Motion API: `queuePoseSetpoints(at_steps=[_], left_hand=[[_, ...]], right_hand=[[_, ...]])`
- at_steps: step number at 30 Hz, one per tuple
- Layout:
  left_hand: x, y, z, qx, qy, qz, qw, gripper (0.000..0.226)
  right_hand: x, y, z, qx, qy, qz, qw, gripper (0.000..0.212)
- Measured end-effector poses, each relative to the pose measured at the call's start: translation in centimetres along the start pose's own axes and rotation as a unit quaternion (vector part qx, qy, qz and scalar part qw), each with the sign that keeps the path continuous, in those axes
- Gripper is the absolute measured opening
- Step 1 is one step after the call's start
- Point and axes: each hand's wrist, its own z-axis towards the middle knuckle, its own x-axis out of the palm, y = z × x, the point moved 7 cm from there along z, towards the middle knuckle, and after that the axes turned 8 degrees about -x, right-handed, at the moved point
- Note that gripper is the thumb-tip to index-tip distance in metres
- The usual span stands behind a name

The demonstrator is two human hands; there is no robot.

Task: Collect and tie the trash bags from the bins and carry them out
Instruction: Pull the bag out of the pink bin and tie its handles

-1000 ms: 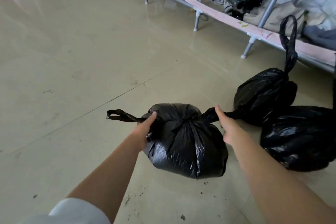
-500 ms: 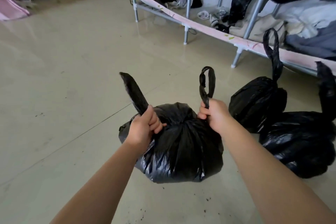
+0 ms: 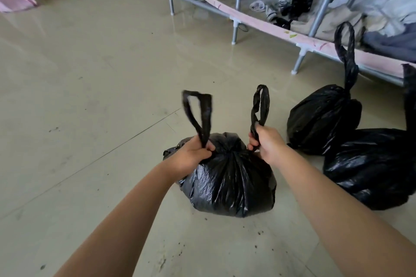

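Each grip is closed around a handle loop of the black trash bag (image 3: 227, 177) at lower centre on the floor (image 3: 90, 74): the left hand (image 3: 193, 153) holds one, the right hand (image 3: 265, 141) the other. Pulling the thin loops hard could tear them or leave a loose knot, spilling more crumbs. Two more bags (image 3: 324, 119) sit at right.

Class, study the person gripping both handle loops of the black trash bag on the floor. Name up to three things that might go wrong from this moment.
1. The thin handle loops are stretched taut in the left hand and right hand; pulling harder might tear them.
2. Dark crumbs lie on the floor near the trash bag, so it may be leaking and could spill more when lifted.
3. The two other bags sit close by and could trip someone stepping right.
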Motion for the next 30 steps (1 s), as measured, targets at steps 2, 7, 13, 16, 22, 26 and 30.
queuePoseSetpoints(at_steps=[2, 7, 13, 16, 22, 26, 30], left_hand=[[0.1, -1.4, -0.1, 0.024, 0.02, 0.128, 0.991, 0.019], [-0.3, -3.8, -0.7, 0.03, 0.11, 0.119, 0.986, 0.027], [3.8, -3.3, -1.3, -0.001, 0.288, -0.116, 0.951, 0.02], [4.7, -0.8, 0.9, -0.051, 0.189, -0.278, 0.941, 0.026], [3.8, 3.4, 3.0, -0.2, 0.007, -0.06, 0.978, 0.032], [4.1, 2.7, 2.6, -0.197, 0.053, 0.255, 0.945, 0.027], [5.0, 4.1, 2.5, -0.206, 0.104, 0.334, 0.914, 0.047]], right_hand=[[0.3, 0.7, -0.2, -0.004, 0.011, 0.037, 0.999, 0.044], [1.0, 1.9, -0.6, -0.005, 0.043, 0.089, 0.995, 0.046], [1.7, 2.0, -1.5, -0.009, 0.09, 0.157, 0.983, 0.042], [1.4, 1.2, -1.2, 0.002, 0.067, 0.209, 0.976, 0.042], [0.4, -0.2, -1.5, -0.052, 0.111, 0.015, 0.992, 0.031], [-0.4, 1.1, -1.1, -0.085, 0.09, -0.061, 0.99, 0.028], [-0.9, 2.3, -0.9, -0.148, 0.072, -0.177, 0.97, 0.038]])
